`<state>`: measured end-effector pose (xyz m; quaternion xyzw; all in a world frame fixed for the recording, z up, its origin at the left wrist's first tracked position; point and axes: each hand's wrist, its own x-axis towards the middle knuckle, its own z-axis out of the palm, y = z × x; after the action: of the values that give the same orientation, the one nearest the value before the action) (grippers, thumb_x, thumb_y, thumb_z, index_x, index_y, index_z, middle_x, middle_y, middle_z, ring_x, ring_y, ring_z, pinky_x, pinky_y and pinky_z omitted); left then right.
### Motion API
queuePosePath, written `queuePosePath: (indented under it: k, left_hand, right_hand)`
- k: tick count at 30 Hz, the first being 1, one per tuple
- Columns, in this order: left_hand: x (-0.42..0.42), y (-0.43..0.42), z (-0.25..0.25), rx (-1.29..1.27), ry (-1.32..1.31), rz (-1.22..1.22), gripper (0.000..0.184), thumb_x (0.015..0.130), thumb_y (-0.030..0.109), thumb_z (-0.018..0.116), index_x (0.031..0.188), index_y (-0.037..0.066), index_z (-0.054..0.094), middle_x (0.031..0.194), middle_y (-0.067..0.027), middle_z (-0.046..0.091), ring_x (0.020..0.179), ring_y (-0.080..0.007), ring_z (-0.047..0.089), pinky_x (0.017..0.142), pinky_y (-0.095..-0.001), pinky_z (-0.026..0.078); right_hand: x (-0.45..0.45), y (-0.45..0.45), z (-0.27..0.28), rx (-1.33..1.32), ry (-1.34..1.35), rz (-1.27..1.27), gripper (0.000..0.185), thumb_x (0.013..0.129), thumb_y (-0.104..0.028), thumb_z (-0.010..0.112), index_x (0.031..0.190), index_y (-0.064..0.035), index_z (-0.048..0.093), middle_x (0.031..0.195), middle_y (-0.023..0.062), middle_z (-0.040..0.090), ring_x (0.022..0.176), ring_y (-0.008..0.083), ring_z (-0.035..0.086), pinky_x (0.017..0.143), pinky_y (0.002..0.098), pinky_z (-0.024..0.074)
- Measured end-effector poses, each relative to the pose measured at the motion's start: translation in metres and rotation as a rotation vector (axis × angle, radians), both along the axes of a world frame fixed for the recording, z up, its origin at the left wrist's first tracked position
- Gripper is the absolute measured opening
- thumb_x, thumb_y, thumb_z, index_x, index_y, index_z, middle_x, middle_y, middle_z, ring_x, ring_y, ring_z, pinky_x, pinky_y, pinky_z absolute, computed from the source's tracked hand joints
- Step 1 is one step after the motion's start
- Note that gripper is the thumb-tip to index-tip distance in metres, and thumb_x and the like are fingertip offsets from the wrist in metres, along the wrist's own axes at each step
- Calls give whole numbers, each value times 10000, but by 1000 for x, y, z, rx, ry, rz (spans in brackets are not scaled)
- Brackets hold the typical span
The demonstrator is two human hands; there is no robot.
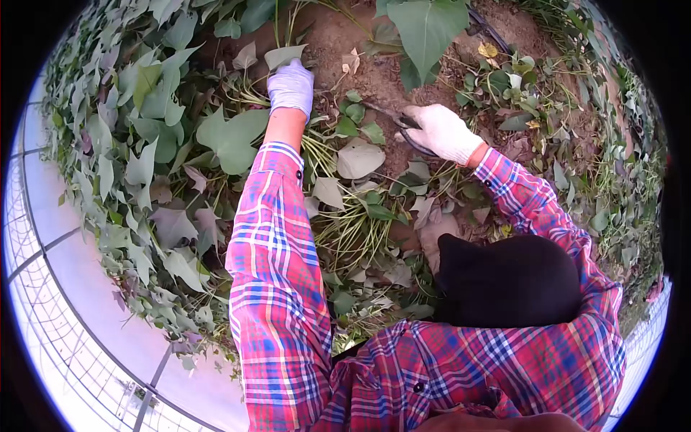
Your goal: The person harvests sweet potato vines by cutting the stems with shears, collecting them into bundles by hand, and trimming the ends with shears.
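Note:
My left hand, in a thin pale purple glove, is closed among the leafy vines at the upper middle. A leaf shows at its fingertips, and pale stems fan out beside and below it. What lies inside the fingers is mostly hidden, but it appears to be a leafy vine. To the right, my right hand wears a white knit glove and grips dark-handled scissors. Their blades point left, low over the soil and small leaves, apart from my left hand.
Dense broad-leaved vines cover the left side, and more foliage lines the right. Bare brown soil shows at the top. A dark hose lies at upper right. Cut-looking stems and wilted leaves lie below my hands, near my black-clad knee.

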<state>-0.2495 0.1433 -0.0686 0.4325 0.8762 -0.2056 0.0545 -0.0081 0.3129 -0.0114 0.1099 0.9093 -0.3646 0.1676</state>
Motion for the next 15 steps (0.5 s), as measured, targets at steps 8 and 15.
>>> queuePosePath:
  k: [8, 15]
  left_hand:
    - [-1, -34, 97, 391, 104, 65, 141, 833, 98, 502, 898, 82, 626, 728, -129, 655, 667, -291, 651, 583, -404, 521]
    - [39, -142, 305, 1256, -503, 859, 293, 945, 341, 560, 990, 57, 615, 663, 26, 507, 522, -48, 431, 467, -177, 378]
  right_hand:
    - [7, 10, 6, -113, 119, -124, 442, 820, -362, 680, 1050, 8, 606, 770, 219, 619, 731, 352, 628, 662, 375, 484]
    - [-8, -11, 47, -491, 37, 118, 484, 868, -351, 656, 1130, 48, 576, 762, 100, 612, 688, 103, 581, 653, 296, 492]
